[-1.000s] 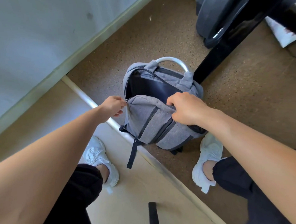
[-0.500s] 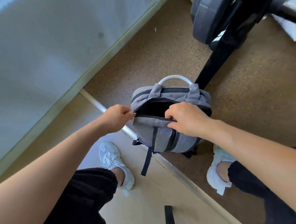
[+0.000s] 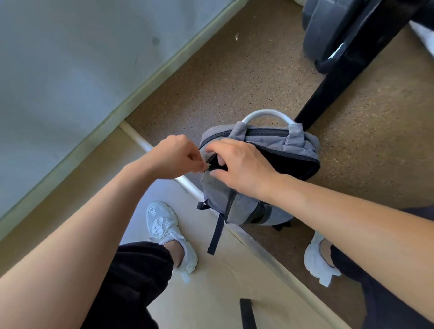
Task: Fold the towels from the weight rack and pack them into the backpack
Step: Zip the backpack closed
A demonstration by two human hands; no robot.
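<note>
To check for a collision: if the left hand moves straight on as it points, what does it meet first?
Probably the backpack at its zipper, then the right hand; depth is unclear.

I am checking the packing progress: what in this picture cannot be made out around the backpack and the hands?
Head view:
Inside the backpack: dark, partly covered by the right hand; contents unknown.
Zipper pull: very small, mostly hidden in the left hand's pinch.
Weight rack: cut off by the top edge.
White cloth, top right: blurred, cut by the edge; towel or not, unclear.
</note>
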